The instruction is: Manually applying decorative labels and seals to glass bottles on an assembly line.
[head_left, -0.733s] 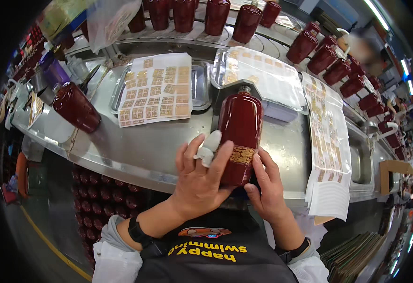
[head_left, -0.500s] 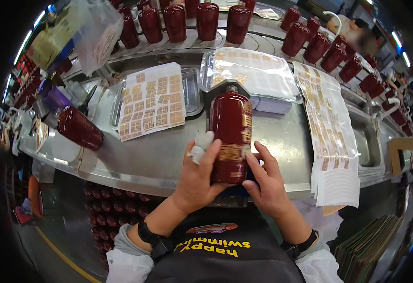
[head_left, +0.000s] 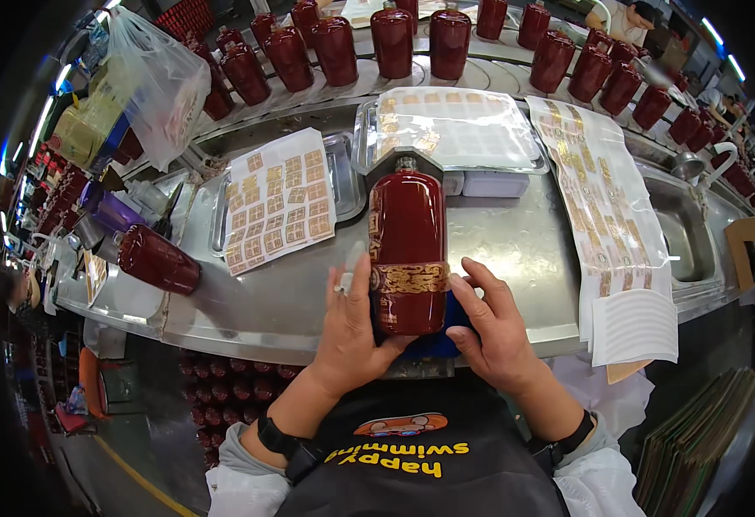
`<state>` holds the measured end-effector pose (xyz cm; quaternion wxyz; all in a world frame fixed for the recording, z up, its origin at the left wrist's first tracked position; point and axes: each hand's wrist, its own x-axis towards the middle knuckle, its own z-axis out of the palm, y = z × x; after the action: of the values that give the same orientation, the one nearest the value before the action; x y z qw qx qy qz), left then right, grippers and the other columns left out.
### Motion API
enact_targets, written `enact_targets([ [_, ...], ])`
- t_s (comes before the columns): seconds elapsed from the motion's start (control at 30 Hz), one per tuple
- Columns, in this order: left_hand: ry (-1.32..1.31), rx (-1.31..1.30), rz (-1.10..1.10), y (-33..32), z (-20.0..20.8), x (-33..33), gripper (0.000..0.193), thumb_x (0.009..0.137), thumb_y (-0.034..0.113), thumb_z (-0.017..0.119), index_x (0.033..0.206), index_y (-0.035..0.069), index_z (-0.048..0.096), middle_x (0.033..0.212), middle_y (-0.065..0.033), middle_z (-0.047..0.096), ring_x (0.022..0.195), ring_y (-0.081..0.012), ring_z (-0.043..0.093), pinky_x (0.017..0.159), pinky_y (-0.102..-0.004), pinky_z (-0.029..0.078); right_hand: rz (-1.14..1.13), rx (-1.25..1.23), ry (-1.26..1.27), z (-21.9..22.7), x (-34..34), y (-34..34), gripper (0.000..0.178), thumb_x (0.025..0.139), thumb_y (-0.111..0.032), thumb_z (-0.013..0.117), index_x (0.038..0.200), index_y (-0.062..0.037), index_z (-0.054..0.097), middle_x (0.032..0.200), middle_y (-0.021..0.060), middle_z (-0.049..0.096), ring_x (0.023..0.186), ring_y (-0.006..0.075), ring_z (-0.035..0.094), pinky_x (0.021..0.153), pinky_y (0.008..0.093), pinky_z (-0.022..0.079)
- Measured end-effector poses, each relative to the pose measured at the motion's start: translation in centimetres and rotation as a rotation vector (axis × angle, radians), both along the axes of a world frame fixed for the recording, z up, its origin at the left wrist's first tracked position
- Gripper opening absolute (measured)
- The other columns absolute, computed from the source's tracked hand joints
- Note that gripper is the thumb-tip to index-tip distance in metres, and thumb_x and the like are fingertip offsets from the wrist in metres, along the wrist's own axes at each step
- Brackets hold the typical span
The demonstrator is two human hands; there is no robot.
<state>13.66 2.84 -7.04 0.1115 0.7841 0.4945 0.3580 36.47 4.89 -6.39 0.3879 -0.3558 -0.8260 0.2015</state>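
A dark red glass bottle (head_left: pixel 416 211) lies before me, neck away, its upper end in a dark angular holder (head_left: pixel 425 162). Around its lower part runs a gold patterned band (head_left: pixel 412 277); gold lettering shows along its left side. My left hand (head_left: pixel 347 327) grips the bottle's left side and base, with pale coverings on some fingers. At the right end of the band is my right hand (head_left: pixel 496 323), fingers apart, the index fingertip at or very near the bottle's edge. Under the bottle's right side a blue piece (head_left: pixel 456 327) partly shows.
A sheet of gold labels (head_left: pixel 278 202) leans on a metal tray at left; another tray (head_left: pixel 450 129) with labels stands behind the holder. Long label strips (head_left: pixel 605 207) hang at right by a sink (head_left: pixel 683 233). One red bottle (head_left: pixel 158 258) lies left; several stand on a conveyor (head_left: pixel 498 69).
The bottle has rolled about its length: its gold lettering has gone from the right side to the left, and the band's patterned part faces up. My right fingers have come off the bottle's face.
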Motion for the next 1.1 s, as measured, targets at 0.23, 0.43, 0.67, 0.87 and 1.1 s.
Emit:
enact_targets([
  [0.23, -0.068, 0.022, -0.059, 0.7, -0.4, -0.2, 0.102, 0.081, 0.042, 0.073, 0.15, -0.006, 0.016, 0.136, -0.0209, 0.051, 0.124, -0.0395, 0.049, 0.113, -0.0601, 0.017, 0.012, -0.02, 0.016, 0.5, -0.9, 0.3, 0.067, 0.082, -0.016, 0.073, 0.143, -0.008, 0.045, 0.141, 0.0272, 0.04, 0.115, 0.0406, 0.05, 0.098, 0.0447, 0.044],
  [0.43, 0.199, 0.124, -0.038, 0.7, -0.2, -0.4, 0.09, 0.081, 0.04, 0.072, 0.15, 0.003, 0.028, 0.146, -0.0246, 0.039, 0.135, -0.0433, 0.038, 0.114, -0.0607, 0.011, 0.022, -0.03, 0.013, -0.3, -0.9, 0.4, 0.067, 0.082, -0.018, 0.072, 0.143, -0.0081, 0.045, 0.141, 0.0271, 0.039, 0.114, 0.0404, 0.05, 0.099, 0.0451, 0.043],
  [0.67, 0.148, 0.107, -0.06, 0.6, -0.1, -0.5, 0.085, 0.081, 0.039, 0.073, 0.148, 0.006, 0.034, 0.149, -0.0274, 0.033, 0.137, -0.0469, 0.033, 0.113, -0.0615, 0.01, 0.036, -0.038, 0.023, -0.1, -0.9, 0.3, 0.069, 0.08, -0.018, 0.074, 0.142, -0.008, 0.047, 0.141, 0.0276, 0.04, 0.117, 0.0424, 0.049, 0.1, 0.0459, 0.043],
  [0.87, 0.19, 0.123, -0.047, 0.7, 0.4, -0.2, 0.085, 0.08, 0.038, 0.074, 0.148, 0.006, 0.034, 0.148, -0.0279, 0.034, 0.136, -0.0479, 0.034, 0.112, -0.0628, 0.013, -0.086, 0.065, 0.082, 0.0, 0.4, 0.7, 0.054, 0.083, -0.007, 0.07, 0.133, 0.0005, 0.052, 0.125, 0.026, 0.055, 0.108, 0.0378, 0.058, 0.093, 0.0417, 0.048],
  [1.1, 0.223, 0.152, -0.044, 0.6, 0.0, -0.4, 0.086, 0.081, 0.039, 0.072, 0.147, 0.002, 0.033, 0.147, -0.0286, 0.035, 0.136, -0.0483, 0.034, 0.112, -0.063, 0.015, -0.104, -0.534, 0.563, 1.1, -3.0, 3.1, 0.024, 0.093, -0.017, 0.064, 0.109, -0.0004, 0.057, 0.089, 0.0038, 0.063, 0.08, 0.0085, 0.057, 0.073, 0.0252, 0.049],
])
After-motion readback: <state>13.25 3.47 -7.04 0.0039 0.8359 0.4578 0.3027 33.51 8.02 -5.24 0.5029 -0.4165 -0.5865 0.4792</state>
